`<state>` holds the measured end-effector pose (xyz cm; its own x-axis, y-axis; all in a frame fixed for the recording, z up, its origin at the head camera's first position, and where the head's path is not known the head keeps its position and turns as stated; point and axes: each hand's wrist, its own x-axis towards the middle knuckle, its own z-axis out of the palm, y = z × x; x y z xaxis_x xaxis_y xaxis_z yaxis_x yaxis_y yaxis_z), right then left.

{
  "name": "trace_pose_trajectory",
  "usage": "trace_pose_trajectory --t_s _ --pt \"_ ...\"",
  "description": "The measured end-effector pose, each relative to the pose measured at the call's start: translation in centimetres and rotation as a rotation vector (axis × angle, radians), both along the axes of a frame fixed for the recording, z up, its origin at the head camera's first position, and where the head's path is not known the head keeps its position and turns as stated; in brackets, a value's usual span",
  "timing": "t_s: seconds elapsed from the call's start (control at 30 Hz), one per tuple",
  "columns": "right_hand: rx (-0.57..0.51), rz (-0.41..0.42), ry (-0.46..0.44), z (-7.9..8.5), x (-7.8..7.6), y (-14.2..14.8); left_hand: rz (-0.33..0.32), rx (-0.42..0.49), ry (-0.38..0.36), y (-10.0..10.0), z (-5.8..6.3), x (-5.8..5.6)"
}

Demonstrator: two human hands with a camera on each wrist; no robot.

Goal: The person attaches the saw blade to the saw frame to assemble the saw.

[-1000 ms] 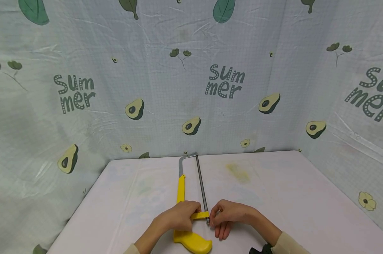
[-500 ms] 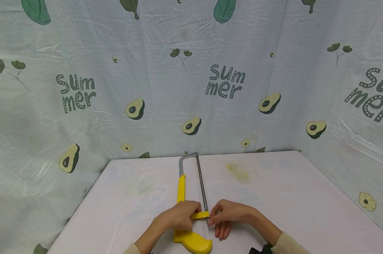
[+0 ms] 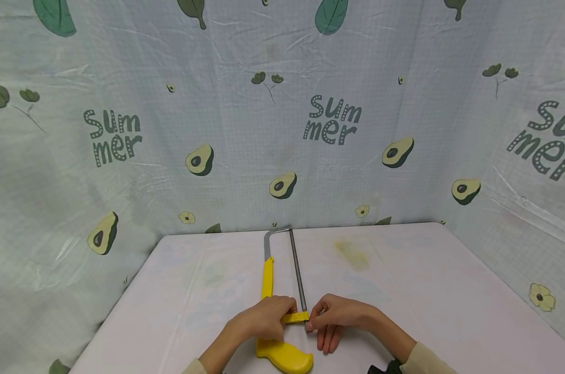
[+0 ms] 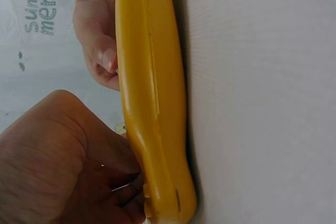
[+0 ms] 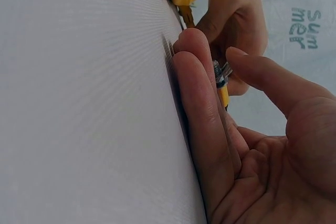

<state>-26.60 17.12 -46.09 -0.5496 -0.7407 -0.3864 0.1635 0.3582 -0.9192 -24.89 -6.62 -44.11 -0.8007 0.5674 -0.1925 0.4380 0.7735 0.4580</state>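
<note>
A hacksaw lies flat on the table, its yellow and grey frame [image 3: 267, 278] reaching toward the back and its yellow handle [image 3: 287, 357] at the front. My left hand [image 3: 269, 317] grips the frame just ahead of the handle, beside the yellow crosspiece [image 3: 295, 317]. From the crosspiece the metal blade side [image 3: 297, 267] runs to the far end. At the crosspiece's right end, the thumb and forefinger of my right hand [image 3: 340, 318] pinch the small metal wing nut [image 5: 217, 72], partly hidden by them. Its other fingers [image 5: 197, 93] rest along the table.
The white table [image 3: 404, 280] bears a yellowish stain [image 3: 351, 254] right of the saw. A printed curtain [image 3: 235, 119] with avocados and lettering hangs behind it and along both sides. A dark strap piece [image 3: 386, 368] shows at my right wrist.
My right thumb tip has shifted slightly left over the wing nut, covering more of it. The left hand and the hacksaw stay in place.
</note>
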Motion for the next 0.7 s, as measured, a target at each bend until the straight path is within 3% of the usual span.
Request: trace_pose_trajectory --t_s 0.7 --pt "-0.013 0.014 -0.002 -0.11 -0.27 0.22 0.004 0.004 -0.002 0.04 0.0 -0.13"
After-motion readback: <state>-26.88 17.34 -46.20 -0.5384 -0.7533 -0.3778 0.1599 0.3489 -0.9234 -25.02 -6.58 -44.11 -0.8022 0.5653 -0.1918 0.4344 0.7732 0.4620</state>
